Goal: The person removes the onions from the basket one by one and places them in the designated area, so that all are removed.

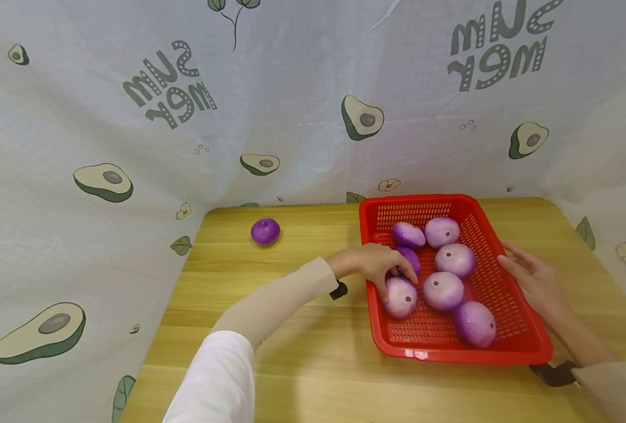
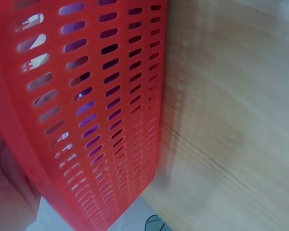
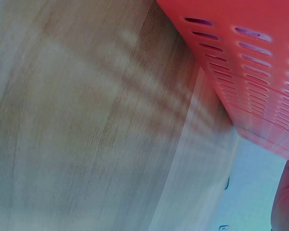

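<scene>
Left hand (image 1: 378,263) has fingers half-curled round a pale-purple round onion (image 1: 400,299), inside the red perforated plastic basket (image 1: 450,356), near its left wall. Right hand (image 1: 537,285): thumb at right rim; can't tell how firmly. Loose pinch could roll it into neighbouring onions (image 1: 443,291). Left wall tight; open room at basket's near-right corner.

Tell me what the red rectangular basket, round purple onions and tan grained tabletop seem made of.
Red rectangular basket: probably glossy plastic; its rim shows bright highlights.
Round purple onions: smooth, slightly shiny skin; real or imitation, I can't tell.
Tan grained tabletop: wood or laminate, softly shiny; plank lines show.
</scene>
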{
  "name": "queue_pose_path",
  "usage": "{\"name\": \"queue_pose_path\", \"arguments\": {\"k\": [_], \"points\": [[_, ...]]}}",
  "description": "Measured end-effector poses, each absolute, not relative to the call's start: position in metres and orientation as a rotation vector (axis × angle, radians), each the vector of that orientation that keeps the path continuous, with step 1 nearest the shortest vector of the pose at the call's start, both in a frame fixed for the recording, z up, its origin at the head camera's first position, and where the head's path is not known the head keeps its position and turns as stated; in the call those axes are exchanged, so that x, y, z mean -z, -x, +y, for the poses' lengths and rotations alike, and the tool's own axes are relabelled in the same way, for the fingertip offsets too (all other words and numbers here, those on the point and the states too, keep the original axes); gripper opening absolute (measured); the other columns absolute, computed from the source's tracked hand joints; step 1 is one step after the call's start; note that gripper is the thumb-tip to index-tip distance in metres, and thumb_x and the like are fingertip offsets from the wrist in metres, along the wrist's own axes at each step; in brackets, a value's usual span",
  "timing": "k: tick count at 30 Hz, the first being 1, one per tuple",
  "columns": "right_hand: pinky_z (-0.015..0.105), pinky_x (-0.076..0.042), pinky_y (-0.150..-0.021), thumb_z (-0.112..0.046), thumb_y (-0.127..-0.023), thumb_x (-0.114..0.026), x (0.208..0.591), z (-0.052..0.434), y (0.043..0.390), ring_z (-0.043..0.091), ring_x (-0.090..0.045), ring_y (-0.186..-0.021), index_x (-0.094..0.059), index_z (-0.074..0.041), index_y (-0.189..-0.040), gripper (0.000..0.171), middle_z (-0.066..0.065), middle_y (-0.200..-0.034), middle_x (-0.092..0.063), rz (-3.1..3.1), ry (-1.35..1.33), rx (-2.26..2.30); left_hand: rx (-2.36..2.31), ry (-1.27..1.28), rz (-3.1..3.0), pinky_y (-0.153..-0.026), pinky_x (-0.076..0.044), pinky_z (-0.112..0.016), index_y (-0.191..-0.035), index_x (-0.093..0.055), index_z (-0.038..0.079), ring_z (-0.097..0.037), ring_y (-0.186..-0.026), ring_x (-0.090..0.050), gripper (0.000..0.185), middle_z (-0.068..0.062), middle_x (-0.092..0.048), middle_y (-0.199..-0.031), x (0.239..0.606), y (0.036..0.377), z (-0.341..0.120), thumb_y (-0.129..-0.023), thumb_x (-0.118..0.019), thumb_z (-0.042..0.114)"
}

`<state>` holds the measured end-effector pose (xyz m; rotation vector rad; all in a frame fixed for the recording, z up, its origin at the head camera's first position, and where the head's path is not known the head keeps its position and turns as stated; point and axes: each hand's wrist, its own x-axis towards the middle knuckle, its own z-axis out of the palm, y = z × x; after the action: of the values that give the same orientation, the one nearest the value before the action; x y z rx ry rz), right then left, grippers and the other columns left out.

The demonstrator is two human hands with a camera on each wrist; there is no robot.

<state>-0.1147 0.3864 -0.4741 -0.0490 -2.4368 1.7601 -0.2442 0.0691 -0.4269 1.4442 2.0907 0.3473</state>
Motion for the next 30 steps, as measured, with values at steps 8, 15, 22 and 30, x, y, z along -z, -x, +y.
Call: {"name": "queue_pose_path", "arguments": {"k": [8,15,22,30], "points": [[0.031,-0.058,-0.055,-0.014,-0.103,-0.056,0.4751,0.3866,0.1152,0.009,-0.07,-0.07,-0.044,-0.017,-0.152,0.05,-0.012,-0.094,-0.064,-2.451,0.05,-1.738,-0.159,-1.466,2.188,-0.084,-0.041,-0.016,-0.13,-0.066,0.039,0.006,-0.109,-0.053,0.069,0.024,-0.06,-0.131,0.4265,0.2375,0.0716,-0.067,-0.093,0.043],[0.03,-0.058,-0.056,-0.014,-0.103,-0.056,0.4759,0.3861,0.1152,0.009,-0.07,-0.071,-0.045,-0.017,-0.152,0.05,-0.013,-0.094,-0.064,-2.443,0.06,-1.751,-0.137,-1.465,2.212,-0.081,-0.041,-0.017,-0.124,-0.069,0.042,0.006,-0.105,-0.051,0.062,0.027,-0.062,-0.121,0.4295,0.2362,0.0721,-0.067,-0.092,0.048],[0.031,-0.058,-0.055,-0.013,-0.103,-0.056,0.4759,0.3862,0.1154,0.009,-0.071,-0.07,-0.045,-0.018,-0.152,0.05,-0.013,-0.094,-0.065,-2.43,0.047,-1.763,-0.163,-1.468,2.22,-0.078,-0.042,-0.017,-0.122,-0.071,0.042,0.006,-0.098,-0.054,0.062,0.027,-0.064,-0.109,0.4302,0.2355,0.0722,-0.064,-0.092,0.05],[0.03,-0.058,-0.055,-0.013,-0.103,-0.056,0.4772,0.3876,0.1164,0.009,-0.071,-0.071,-0.046,-0.019,-0.151,0.05,-0.015,-0.094,-0.066,-2.413,0.057,-1.787,-0.134,-1.492,2.198,-0.077,-0.042,-0.017,-0.124,-0.069,0.041,0.01,-0.096,-0.053,0.066,0.027,-0.065,-0.117,0.4295,0.2356,0.0739,-0.063,-0.093,0.051]]}}
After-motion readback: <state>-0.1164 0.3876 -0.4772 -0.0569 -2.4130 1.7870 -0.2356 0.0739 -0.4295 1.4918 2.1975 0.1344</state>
